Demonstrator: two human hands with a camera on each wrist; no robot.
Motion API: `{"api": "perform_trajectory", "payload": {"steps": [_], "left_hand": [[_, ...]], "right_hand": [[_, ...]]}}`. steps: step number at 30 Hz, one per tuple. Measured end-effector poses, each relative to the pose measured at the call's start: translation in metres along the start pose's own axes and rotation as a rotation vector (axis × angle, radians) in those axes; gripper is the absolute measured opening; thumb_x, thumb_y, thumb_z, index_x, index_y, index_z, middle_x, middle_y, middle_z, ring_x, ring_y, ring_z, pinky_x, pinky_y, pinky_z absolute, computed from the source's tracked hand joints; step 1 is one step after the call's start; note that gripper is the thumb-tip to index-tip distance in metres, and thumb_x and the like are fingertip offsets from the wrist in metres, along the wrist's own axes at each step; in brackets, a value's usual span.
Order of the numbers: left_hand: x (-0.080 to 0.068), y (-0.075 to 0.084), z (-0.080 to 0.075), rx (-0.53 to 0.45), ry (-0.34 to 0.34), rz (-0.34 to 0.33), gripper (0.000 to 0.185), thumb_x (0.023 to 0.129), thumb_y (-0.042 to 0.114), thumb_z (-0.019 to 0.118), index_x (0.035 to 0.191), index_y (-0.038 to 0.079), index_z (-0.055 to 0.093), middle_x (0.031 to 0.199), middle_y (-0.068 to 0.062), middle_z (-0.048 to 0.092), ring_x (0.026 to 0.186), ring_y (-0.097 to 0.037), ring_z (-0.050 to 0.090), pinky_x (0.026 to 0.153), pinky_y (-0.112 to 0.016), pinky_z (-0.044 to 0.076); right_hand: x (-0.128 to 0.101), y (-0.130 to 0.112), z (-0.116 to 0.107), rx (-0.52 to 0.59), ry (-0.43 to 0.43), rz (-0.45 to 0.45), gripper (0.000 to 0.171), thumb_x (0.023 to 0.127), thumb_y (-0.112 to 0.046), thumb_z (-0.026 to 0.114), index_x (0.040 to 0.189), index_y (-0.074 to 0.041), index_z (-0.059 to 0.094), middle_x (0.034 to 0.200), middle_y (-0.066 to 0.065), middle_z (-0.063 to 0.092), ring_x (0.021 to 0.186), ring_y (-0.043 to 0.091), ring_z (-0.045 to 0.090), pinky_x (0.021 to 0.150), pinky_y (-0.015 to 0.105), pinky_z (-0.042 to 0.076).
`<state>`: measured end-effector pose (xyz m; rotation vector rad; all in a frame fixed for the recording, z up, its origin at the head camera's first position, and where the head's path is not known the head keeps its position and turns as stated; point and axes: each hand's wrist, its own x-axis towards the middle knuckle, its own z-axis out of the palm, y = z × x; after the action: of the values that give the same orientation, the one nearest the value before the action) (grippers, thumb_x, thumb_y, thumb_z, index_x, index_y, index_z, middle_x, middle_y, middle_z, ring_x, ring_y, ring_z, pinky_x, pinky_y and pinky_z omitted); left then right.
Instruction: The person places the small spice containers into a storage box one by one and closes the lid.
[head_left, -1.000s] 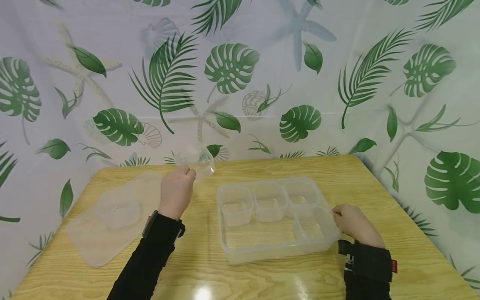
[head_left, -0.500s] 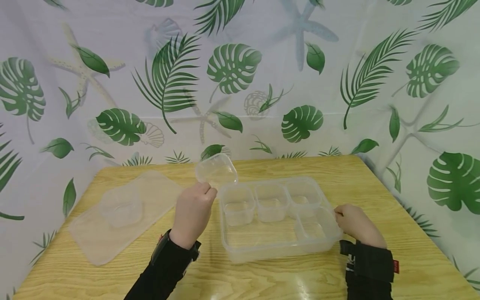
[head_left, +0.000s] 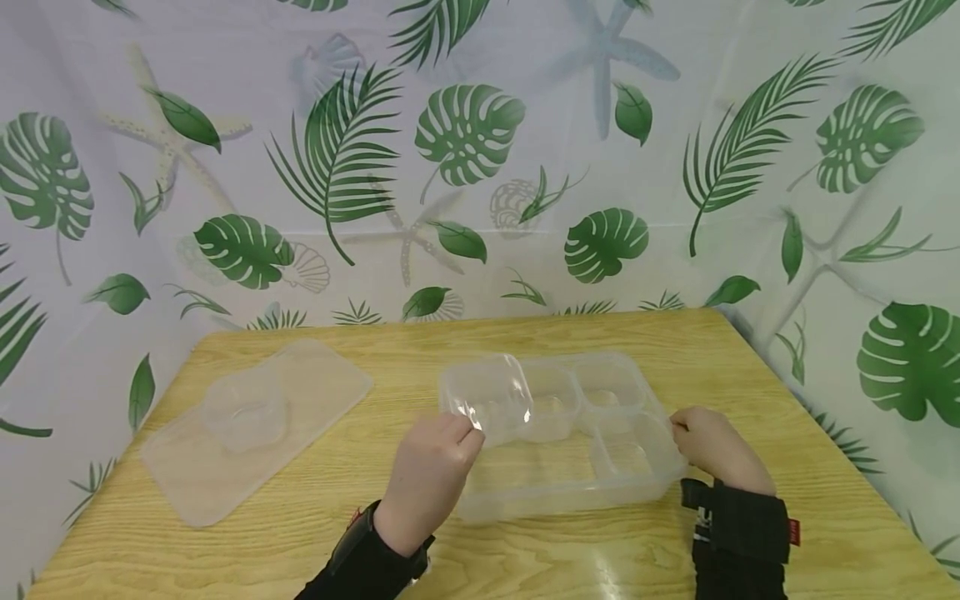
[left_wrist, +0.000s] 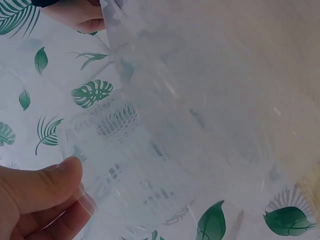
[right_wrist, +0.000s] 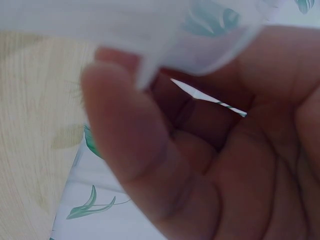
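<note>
A clear plastic tray (head_left: 557, 498) lies on the wooden table (head_left: 390, 533) with several small clear cups (head_left: 609, 390) inside. My left hand (head_left: 468, 425) pinches another small clear cup (head_left: 491, 398) by its rim and holds it tilted over the tray's back left corner. In the left wrist view my thumb (left_wrist: 42, 186) presses on that cup (left_wrist: 117, 150). My right hand (head_left: 678, 429) grips the tray's right edge, and in the right wrist view its thumb (right_wrist: 125, 130) curls under the tray rim (right_wrist: 150, 25).
A flat clear lid (head_left: 300, 392) lies on the table's left side with one more small clear cup (head_left: 243, 410) standing on it. A leaf-patterned curtain (head_left: 465, 142) hangs close behind and to the right of the table.
My left hand has carried the small cup from the back middle of the table rightward and down, over the tray's left end. The right hand has stayed on the tray's edge.
</note>
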<state>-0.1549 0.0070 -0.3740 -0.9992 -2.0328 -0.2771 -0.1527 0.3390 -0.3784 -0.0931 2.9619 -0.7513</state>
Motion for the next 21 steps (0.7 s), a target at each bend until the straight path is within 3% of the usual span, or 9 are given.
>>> {"api": "perform_trajectory", "payload": {"steps": [10, 21], "left_hand": [[-0.011, 0.017, 0.007, -0.034, -0.118, 0.002, 0.019, 0.067, -0.003, 0.069, 0.059, 0.010, 0.059, 0.063, 0.004, 0.050, 0.055, -0.008, 0.044, 0.043, -0.019, 0.026], [-0.018, 0.025, 0.009, -0.036, -0.136, 0.043, 0.015, 0.066, -0.002, 0.069, 0.063, 0.011, 0.061, 0.066, 0.005, 0.052, 0.060, -0.009, 0.048, 0.047, -0.021, 0.032]], "right_hand": [[0.002, 0.001, 0.001, -0.003, -0.007, 0.010, 0.028, 0.091, -0.005, 0.039, 0.068, -0.003, 0.055, 0.056, 0.000, 0.038, 0.051, 0.014, 0.039, 0.049, 0.028, 0.033], [0.002, 0.000, 0.002, 0.006, -0.004, 0.001, 0.033, 0.091, -0.004, 0.036, 0.060, -0.007, 0.044, 0.053, -0.001, 0.032, 0.048, 0.013, 0.033, 0.048, 0.027, 0.030]]}}
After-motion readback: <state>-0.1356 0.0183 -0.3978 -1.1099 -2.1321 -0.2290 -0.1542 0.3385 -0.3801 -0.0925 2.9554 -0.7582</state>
